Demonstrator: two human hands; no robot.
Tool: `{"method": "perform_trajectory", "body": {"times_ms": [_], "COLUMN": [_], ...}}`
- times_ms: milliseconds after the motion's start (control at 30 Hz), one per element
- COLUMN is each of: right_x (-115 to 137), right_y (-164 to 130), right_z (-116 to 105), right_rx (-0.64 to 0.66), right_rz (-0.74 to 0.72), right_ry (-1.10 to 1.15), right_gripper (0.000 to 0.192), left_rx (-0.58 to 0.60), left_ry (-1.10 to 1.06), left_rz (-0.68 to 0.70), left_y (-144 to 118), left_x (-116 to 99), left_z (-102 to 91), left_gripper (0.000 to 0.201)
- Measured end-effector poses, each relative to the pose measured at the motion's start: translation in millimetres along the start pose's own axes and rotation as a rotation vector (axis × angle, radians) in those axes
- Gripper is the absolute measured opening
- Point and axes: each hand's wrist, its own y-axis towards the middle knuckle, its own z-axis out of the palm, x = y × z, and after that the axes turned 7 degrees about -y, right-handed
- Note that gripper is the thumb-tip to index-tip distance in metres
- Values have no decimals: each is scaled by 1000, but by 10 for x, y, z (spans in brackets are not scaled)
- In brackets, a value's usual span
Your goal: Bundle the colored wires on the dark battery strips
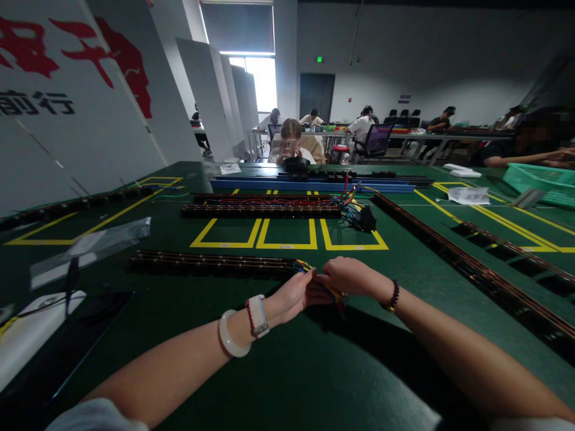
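Note:
Both my hands meet over the green table, at the right end of a long dark strip with copper-coloured lines. A bundle of coloured wires, yellow and blue among them, runs from that end into my fingers. My left hand is closed on the wires from the near side. Against it, my right hand pinches at the same bundle, its fingertips partly hidden. Loose wire ends hang out below the right hand.
Beyond lie more dark strips with wires and a black connector, over yellow taped outlines. A long strip slants along the right. Plastic bags and a dark flat panel lie left; a green basket stands far right. People sit beyond.

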Motion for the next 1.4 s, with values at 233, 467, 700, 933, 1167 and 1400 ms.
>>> {"method": "perform_trajectory", "body": {"times_ms": [233, 467, 700, 933, 1167, 1400], "right_x": [-270, -479, -731, -758, -651, -617], "right_y": [177, 230, 275, 400, 591, 469], "right_z": [72, 79, 135, 212, 370, 398], "right_rx": [210, 188, 315, -64, -460, -551], "right_rz": [-62, -144, -153, 73, 153, 52], "right_ry": [575, 783, 965, 537, 280, 89], "right_gripper": [37, 44, 48, 50, 31, 23], "left_rx": [16, -43, -95, -192, -209, -174], "left_ry": [18, -48, -146, -57, 8, -63], "left_rz": [13, 85, 78, 9, -4, 14], "left_y": [-37, -19, -61, -122, -122, -114], "left_x": [-34, 12, -26, -59, -40, -58], "left_z": [63, 46, 108, 172, 150, 194], "left_gripper": [28, 21, 16, 20, 20, 22]}}
